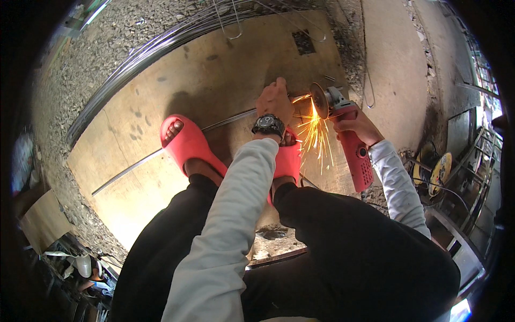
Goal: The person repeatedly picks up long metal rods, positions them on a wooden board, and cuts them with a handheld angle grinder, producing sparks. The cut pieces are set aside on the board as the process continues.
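Observation:
My right hand (pixel 358 127) is wrapped round the red body of an angle grinder (pixel 358 161). Its disc (pixel 319 101) meets the metal near the right end of thin rods, and orange sparks (pixel 315 129) spray down toward me. With a black watch (pixel 268 125) on its wrist, my left hand (pixel 275 102) is closed over the thin metal rods (pixel 230 119), just left of the disc. The rods run along a plywood board (pixel 129 129) and pass by my feet. The fingers' grip underneath is partly hidden.
My feet, in red slides (pixel 189 140), stand on the board close to the sparks. A bundle of long metal rods (pixel 126 67) curves along the board's far left edge. Bent wire (pixel 229 27) lies at the top. Yellow spools (pixel 440 174) stand at the right, beside a cable.

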`<action>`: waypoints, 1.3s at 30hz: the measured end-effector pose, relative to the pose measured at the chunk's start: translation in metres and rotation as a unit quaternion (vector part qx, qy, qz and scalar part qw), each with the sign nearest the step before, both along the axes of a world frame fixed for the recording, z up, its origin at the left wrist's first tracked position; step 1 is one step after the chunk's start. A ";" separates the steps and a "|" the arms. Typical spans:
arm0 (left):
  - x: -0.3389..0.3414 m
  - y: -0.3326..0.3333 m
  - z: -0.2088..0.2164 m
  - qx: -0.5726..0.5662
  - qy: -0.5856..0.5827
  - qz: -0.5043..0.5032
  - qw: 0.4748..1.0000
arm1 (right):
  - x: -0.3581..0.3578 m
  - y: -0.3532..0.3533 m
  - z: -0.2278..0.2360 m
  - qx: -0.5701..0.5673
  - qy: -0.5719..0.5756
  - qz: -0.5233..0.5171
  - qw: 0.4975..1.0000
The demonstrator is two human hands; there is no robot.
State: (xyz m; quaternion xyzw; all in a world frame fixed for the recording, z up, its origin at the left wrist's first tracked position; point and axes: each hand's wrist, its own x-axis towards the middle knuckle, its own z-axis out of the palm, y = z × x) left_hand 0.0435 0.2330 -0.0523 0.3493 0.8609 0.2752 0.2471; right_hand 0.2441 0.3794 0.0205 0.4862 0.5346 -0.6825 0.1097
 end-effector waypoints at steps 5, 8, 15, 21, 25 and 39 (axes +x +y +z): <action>0.001 -0.002 -0.004 0.013 -0.007 -0.004 1.000 | 0.002 0.000 -0.004 0.037 0.039 0.010 0.999; 0.000 -0.003 -0.004 0.001 -0.018 0.000 1.000 | 0.000 -0.003 -0.005 0.053 0.043 0.017 0.997; -0.001 -0.002 -0.001 -0.012 -0.020 -0.006 1.000 | 0.001 0.002 -0.003 0.001 0.021 0.030 0.999; 0.001 -0.005 -0.011 0.021 -0.021 0.000 1.000 | 0.001 0.003 -0.007 0.031 0.052 0.025 0.998; 0.001 -0.005 -0.010 0.026 -0.017 0.003 1.000 | -0.001 0.006 -0.007 0.029 0.046 0.040 0.998; 0.001 -0.003 0.004 -0.024 -0.005 -0.013 1.000 | 0.002 -0.001 -0.007 0.004 0.029 0.019 0.999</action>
